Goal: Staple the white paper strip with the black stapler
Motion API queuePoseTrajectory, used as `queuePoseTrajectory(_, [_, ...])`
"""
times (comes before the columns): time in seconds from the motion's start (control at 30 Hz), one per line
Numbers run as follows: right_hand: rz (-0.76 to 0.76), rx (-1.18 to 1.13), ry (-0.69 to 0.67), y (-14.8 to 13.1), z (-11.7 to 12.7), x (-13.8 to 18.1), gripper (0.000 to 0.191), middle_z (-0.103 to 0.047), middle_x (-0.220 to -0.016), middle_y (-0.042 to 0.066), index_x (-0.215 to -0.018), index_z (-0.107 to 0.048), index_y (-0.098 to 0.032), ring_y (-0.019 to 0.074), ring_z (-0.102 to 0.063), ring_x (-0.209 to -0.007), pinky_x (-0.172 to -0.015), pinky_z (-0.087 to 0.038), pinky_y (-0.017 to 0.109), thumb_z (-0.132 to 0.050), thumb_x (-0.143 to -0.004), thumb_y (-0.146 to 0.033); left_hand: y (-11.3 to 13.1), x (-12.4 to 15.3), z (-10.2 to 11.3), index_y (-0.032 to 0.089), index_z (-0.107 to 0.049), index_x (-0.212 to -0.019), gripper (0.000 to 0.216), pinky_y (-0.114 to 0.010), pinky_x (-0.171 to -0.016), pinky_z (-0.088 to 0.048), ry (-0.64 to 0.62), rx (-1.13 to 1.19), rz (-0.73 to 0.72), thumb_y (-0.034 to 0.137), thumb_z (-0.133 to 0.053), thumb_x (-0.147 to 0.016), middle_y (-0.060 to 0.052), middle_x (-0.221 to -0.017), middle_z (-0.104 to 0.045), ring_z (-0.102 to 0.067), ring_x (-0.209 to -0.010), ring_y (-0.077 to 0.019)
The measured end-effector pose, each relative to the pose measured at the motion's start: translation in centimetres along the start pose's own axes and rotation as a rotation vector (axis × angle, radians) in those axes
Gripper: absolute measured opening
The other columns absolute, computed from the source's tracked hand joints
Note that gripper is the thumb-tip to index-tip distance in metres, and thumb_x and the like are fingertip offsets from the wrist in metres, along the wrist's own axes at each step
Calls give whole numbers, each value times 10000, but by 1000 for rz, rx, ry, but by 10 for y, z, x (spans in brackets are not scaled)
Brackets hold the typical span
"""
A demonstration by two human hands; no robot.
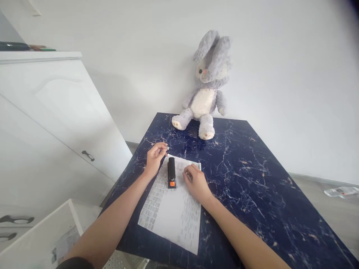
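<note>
A black stapler (171, 170) with an orange button at its near end lies on a printed sheet of paper (168, 224). Just beyond the stapler's far end, my left hand (155, 158) pinches a small pale piece (167, 148) between thumb and fingertips; its kind is too small to tell. To the right of the stapler, my right hand (195, 180) rests over the paper's right edge with its fingers curled and the thumb close to them. Whatever its fingertips may hold is hidden. Neither hand touches the stapler.
The dark blue marbled table (246, 194) carries a grey plush rabbit (203, 101), seated at the back against the wall. White cabinets (56, 112) stand on the left, with an open drawer (42, 235) low beside my left arm. A clear plastic package (340, 192) lies at far right.
</note>
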State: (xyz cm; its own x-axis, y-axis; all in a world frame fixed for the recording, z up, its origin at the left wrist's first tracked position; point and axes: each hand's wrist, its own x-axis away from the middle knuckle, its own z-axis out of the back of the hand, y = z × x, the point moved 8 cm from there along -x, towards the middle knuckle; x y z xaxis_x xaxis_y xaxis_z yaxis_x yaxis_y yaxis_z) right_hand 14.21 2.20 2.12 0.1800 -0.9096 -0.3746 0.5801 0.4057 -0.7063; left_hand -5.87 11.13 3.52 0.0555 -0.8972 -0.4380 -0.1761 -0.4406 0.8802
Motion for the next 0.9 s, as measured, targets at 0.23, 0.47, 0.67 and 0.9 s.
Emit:
queuePoseTrajectory(0.23, [99, -27, 182, -27, 31, -3, 134, -633, -884, 34, -960, -635, -232, 200, -586, -815, -776, -481, 346, -519, -1013, -188, 10, 3, -11, 198, -749, -880, 163, -343, -878, -518, -140, -89, -44, 356, -735, -914, -86, -1045, -697, -647, -1022, -213])
queuePoseTrajectory(0.47, [141, -52, 147, -48, 23, -53, 343, -665, -1224, 84, -1291, -666, -265, 219, -657, -965, -829, -560, 359, -649, -950, -226, 3, 3, -9, 193, -698, -969, 233, -310, -801, -508, -132, -47, 30, 358, -808, -847, -69, -1009, -719, -645, -862, -170])
queuePoseTrajectory(0.67, [220, -75, 84, -48, 8, -79, 210, -757, -1018, 44, -1061, -772, -250, 211, -676, -937, -877, -553, 344, -608, -949, -182, 0, 3, -12, 204, -576, -1011, 392, -288, -778, -501, -141, 9, 74, 336, -864, -780, -42, -991, -733, -614, -753, -128])
queuePoseTrajectory(0.9, [-140, -123, 248, 20, 24, -55, 64, -748, -816, 11, -843, -722, -224, 183, -657, -686, -714, -528, 308, -666, -839, -254, -8, -3, -3, 202, -637, -1000, 192, -289, -794, -477, -69, -96, 67, 389, -657, -959, -52, -993, -682, -620, -896, -174])
